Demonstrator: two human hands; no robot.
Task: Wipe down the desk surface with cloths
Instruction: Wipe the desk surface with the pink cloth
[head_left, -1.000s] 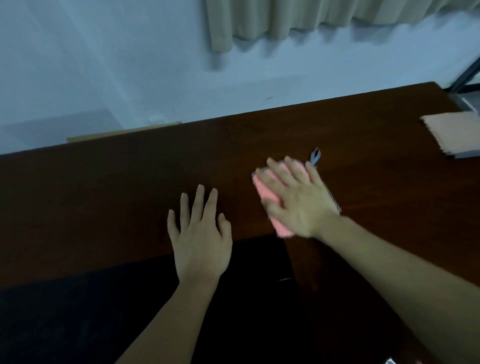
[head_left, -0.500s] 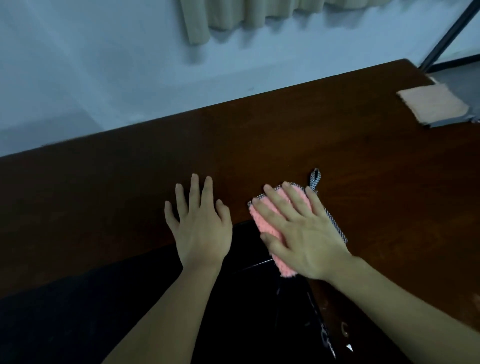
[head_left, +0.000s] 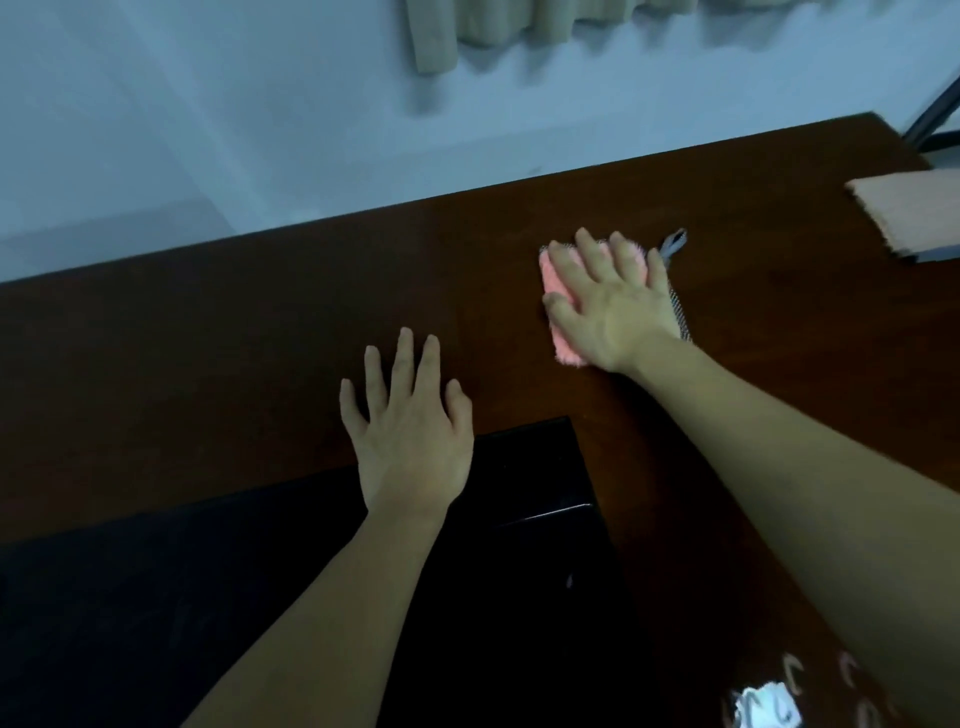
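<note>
Head cam is showing my right hand (head_left: 610, 306) pressing flat, fingers straight & spread, on the pink cloth (head_left: 558, 312) lying on the desk (head_left: 260, 364) toward its far right, while my left hand (head_left: 410, 421) is resting palm-down w/ fingers relaxed, holding nothing, near the front edge. I'm thinking the risk is the cloth bunching or slipping out from under my palm, since I'm only pressing, not gripping, esp. w/ its grey loop (head_left: 674, 243) trailing loose. Wiping further right, I'm also likely bumping the tan folded cloth (head_left: 904, 213) near the desk corner & nudging it off.
</note>
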